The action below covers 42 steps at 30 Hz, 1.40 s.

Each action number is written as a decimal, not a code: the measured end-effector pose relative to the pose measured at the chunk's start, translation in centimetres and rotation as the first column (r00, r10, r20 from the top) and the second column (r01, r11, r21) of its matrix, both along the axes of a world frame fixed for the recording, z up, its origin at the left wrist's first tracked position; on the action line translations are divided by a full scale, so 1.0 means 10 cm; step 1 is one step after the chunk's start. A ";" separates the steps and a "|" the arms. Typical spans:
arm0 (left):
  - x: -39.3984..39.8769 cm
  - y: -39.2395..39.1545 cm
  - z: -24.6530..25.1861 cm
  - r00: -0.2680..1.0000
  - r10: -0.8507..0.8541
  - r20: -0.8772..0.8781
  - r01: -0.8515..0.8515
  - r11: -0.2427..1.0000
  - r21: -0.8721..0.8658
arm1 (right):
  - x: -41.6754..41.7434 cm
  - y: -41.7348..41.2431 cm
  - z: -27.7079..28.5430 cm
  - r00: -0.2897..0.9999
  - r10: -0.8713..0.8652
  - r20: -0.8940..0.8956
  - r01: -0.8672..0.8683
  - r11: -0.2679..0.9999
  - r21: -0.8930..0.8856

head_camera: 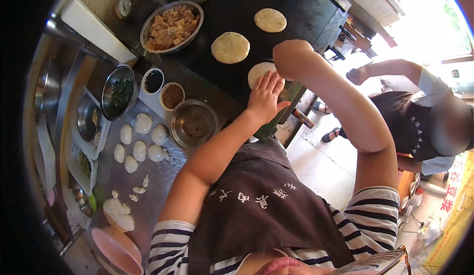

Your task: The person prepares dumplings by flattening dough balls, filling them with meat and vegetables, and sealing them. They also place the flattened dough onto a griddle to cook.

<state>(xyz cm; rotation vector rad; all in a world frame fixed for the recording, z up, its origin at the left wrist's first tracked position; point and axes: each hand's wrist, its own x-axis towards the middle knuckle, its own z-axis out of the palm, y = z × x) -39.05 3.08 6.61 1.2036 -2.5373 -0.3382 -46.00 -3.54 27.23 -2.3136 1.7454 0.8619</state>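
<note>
On the dark flat griddle [207, 15] lie three round flat dough cakes. My left hand [264, 97], palm down with the thumb spread, rests its fingers on the nearest cake [259, 73]. My right hand [294, 58] is bent at the wrist over the same cake's right side; its fingers are hidden, so its hold cannot be told. The second cake [230, 48] lies beyond, to the left, and the third [270, 20] farther back. A metal bowl of brown meat filling or paste [172, 27] stands at the griddle's left.
Dough balls [139, 151] and a larger dough lump [118, 214] lie on the metal worktop [155, 186]. Nearby stand a bowl of chopped greens [119, 91], small seasoning cups [172, 96] and a metal bowl [194, 124]. An aproned person [400, 123] stands at right.
</note>
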 end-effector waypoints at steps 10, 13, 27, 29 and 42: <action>-0.06 -0.21 0.10 0.862 0.212 -0.461 -0.232 0.973 0.015 | -0.75 0.54 -0.10 0.820 0.017 0.572 0.165 0.950 -0.266; 0.33 -0.53 -0.14 0.995 -0.030 -0.098 0.031 0.999 0.006 | -1.04 1.13 -0.31 0.210 -0.467 0.859 0.576 0.769 0.278; 0.24 -0.45 0.45 0.896 -0.071 -0.439 0.113 0.991 0.070 | -0.69 1.17 -1.91 -0.315 -0.323 0.892 0.609 0.652 0.451; 0.31 -0.38 0.55 0.841 0.042 -0.539 0.029 0.992 0.122 | -0.82 0.92 -1.38 0.322 -0.078 0.944 0.771 0.600 -0.213; 0.86 0.04 0.32 0.772 0.254 -0.582 -0.022 0.927 0.375 | -1.40 0.09 -1.72 0.740 -0.499 0.450 0.669 0.607 -0.429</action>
